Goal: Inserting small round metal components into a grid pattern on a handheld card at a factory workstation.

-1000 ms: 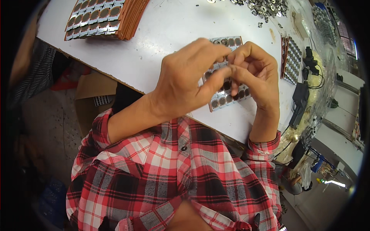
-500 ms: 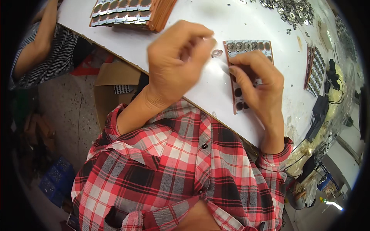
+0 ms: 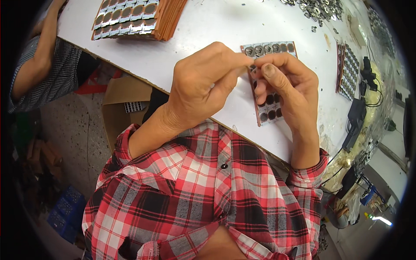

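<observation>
Head view. Both hands meet above the near edge of the white table (image 3: 208,26). The left hand (image 3: 203,86) is curled, thumb and forefinger pinched toward the tips of the right hand (image 3: 286,86); a small dark part (image 3: 252,68) sits at the meeting point, too small to identify. Which hand actually bears it cannot be told; both sets of fingertips (image 3: 269,69) close on that spot. The remaining right fingers fold loosely down over the card.

The card (image 3: 268,82), a brown-edged strip with rows of round pockets, lies flat on the table just under the hands. The far row holds grey round pieces; the pockets showing at the near end look dark. It lies directly below the pinch, likely so the hands need only a short drop to reach a pocket.

Far left: a stack of like cards (image 3: 138,17), edges squared, well apart from the hands. Far right: a heap of small metal pieces (image 3: 320,8), loose. Right of the working card, another card (image 3: 349,71) stands near the table's edge, beside dark cables (image 3: 357,117).

Left rim: another person's forearm (image 3: 41,56) in a checked sleeve, away from the work. A cardboard box (image 3: 125,104) sits under the table on the floor.
</observation>
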A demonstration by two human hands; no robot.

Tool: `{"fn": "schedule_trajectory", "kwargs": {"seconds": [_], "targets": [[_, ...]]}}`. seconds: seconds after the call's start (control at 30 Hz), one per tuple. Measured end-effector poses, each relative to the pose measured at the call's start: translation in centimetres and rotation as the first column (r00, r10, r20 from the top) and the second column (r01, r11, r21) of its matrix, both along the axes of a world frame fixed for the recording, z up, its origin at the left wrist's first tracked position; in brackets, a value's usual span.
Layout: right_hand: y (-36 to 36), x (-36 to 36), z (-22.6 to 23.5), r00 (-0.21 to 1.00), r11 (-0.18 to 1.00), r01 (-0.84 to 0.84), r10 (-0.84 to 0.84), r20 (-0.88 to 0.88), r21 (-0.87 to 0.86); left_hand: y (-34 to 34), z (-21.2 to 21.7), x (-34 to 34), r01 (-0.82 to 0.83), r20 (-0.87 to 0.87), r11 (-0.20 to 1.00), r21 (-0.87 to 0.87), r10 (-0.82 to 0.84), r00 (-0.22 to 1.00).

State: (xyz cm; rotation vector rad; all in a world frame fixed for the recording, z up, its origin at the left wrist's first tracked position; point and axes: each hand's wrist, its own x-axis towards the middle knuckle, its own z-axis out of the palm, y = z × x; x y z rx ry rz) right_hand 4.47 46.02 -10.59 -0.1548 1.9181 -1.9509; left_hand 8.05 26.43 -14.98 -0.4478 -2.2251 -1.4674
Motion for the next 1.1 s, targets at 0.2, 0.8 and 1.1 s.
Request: {"fn": "schedule_trajectory", "kwargs": {"seconds": [0.2, 0.8, 1.1], "targets": [[1.0, -0.6, -0.6, 0.986, 0.976, -0.137, 0.151, 0.075, -0.171, 1.0, -0.3, -1.2, 0.024, -0.194, 1.000, -0.003, -0.024, 0.981], [5.0, -4.5, -2.5, 0.939, 0.925, 0.218, -0.111, -0.327, 0.312, 5.0, 0.6, 0.6, 0.240, -0.022, 0.802, -0.547, -0.300, 0.954], [3.7, -4.2, -2.5, 0.909, 0.910, 0.262, -0.121, -0.398, 0.322, 4.9, 0.6, 0.9, 0.248, 0.001, 0.817, -0.521, -0.290, 0.957]]}}
